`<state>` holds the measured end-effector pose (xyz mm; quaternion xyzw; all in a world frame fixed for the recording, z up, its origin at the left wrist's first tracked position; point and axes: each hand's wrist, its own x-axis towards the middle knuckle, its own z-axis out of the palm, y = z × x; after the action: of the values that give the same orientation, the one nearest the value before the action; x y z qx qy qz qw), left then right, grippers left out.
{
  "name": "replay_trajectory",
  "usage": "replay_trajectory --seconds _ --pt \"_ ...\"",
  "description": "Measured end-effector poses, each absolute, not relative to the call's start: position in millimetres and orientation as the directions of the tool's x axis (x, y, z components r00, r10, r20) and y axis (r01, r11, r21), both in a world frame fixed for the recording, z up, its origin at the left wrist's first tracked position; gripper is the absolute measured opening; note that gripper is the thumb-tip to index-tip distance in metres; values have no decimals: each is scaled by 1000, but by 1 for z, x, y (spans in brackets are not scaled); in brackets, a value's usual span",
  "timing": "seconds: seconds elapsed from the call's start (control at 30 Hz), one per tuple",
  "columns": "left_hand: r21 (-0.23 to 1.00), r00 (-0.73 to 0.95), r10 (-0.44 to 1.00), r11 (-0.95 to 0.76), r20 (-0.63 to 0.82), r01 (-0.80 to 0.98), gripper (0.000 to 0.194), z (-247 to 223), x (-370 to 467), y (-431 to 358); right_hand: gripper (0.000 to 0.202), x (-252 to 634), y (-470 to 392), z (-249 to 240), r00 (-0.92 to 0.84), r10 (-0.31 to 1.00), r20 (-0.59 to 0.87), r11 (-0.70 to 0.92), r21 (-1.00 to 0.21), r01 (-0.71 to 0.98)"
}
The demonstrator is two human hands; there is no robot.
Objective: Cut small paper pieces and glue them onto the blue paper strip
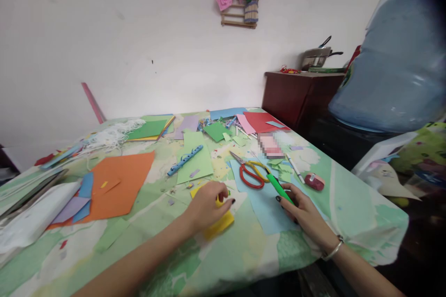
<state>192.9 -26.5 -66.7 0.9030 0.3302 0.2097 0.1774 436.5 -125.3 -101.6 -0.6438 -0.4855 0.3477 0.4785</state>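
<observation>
My left hand (209, 204) has its fingers curled over a piece of yellow paper (220, 226) near the front of the table. A bit of yellow shows between the thumb and fingers; the palm hides the rest. In my right hand (301, 206) is a green utility knife (278, 189), its front end pointing away to the left. Beneath the knife lies a light blue sheet of paper (266, 213). Scissors (252, 171) with one red and one yellow handle rest on that sheet, just beyond the knife.
Orange paper (121, 185) and a white box-like object (38, 218) lie at left. Farther back are a light green sheet (197, 148), a blue pen-like stick (184, 160) and paper scraps. A dark red eraser-sized item (314, 181) sits right; a water jug (393, 65) stands beyond the table edge.
</observation>
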Motion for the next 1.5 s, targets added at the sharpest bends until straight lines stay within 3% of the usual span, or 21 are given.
replay_trajectory --seconds 0.17,0.27,0.7,1.2,1.5 --pt "422 625 749 -651 219 631 12 -81 208 2 38 435 -128 -102 292 956 35 -69 -938 340" --pt "491 620 765 -614 175 618 4 -86 211 6 39 435 -129 -101 289 957 16 -79 -946 313" --pt "740 596 802 -417 27 528 7 -82 195 33 43 433 -131 -100 294 955 27 -64 -954 294" --pt "940 534 838 -266 114 216 6 -81 181 36 40 442 -128 -108 245 966 87 -47 -869 492" --pt "961 377 912 -232 160 152 12 -86 170 49 40 446 -128 -113 233 967 99 -50 -827 560"
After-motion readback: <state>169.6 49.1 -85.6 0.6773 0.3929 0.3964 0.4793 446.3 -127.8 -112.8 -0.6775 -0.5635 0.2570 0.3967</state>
